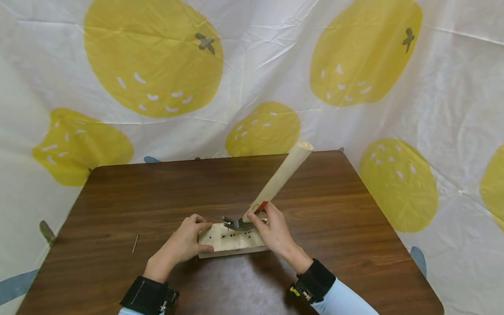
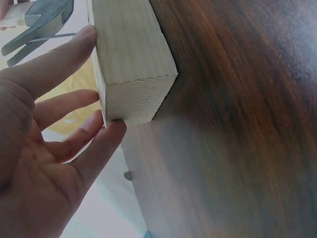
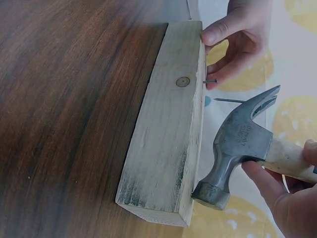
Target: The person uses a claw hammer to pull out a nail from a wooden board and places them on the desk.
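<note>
A pale wooden block point(image 1: 232, 250) lies on the table, its upper face dotted with several dark holes. My left hand point(image 1: 185, 240) holds its left end, thumb on the upper face's near edge and fingers around the far side and end. My right hand point(image 1: 277, 229) grips a claw hammer point(image 3: 242, 136) by the wooden handle point(image 1: 279, 179), close to the head. The handle slants up to the right, and the striking face is down at the block's upper face. From the claw a thin nail point(image 3: 228, 100) points toward the block. A short nail point(image 3: 210, 81) sticks out of the block.
A loose nail point(image 1: 135, 243) lies on the brown table point(image 1: 165, 192), left of the left hand. A round knot point(image 3: 183, 82) marks the block's near side. Behind the table hangs a white sheet point(image 1: 252, 65) printed with yellow fruit.
</note>
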### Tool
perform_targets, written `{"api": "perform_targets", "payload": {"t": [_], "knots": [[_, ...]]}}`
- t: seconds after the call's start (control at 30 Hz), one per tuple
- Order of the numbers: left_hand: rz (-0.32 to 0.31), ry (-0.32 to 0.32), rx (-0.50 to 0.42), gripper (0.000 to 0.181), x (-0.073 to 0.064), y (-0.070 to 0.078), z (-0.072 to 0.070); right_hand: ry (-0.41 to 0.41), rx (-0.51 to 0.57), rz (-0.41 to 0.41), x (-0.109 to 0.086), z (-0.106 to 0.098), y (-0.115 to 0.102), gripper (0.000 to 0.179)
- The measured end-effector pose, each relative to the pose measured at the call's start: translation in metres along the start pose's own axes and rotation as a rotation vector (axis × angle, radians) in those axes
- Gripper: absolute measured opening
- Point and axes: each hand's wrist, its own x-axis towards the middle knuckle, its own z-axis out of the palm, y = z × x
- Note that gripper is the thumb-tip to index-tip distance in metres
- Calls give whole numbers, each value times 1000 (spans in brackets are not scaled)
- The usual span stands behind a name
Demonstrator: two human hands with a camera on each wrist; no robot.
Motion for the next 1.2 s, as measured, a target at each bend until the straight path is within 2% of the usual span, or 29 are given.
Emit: {"api": "perform_targets", "payload": {"t": [0.07,0.13,0.33,0.4,0.47,0.7,0.9,1.2], "knots": [[9,12,-18,68,1,0,1,4,8,3,0,-1,1,15],[35,60,-37,63,2,1,3,5,21,6,0,-1,1,16],[204,340,-100,41,13,5,13,12,64,12,-1,-3,2,18],[254,400,-120,34,17,8,15,18,67,5,0,-4,2,18],[280,436,-134,27,20,11,17,22,65,-2,0,-5,3,18],[303,461,-192,21,26,20,21,52,99,-24,0,-7,5,18],[319,461,-200,19,30,25,26,78,114,-33,-2,-8,6,19],[316,481,-192,13,29,27,29,39,133,-12,-3,-9,6,17]]}}
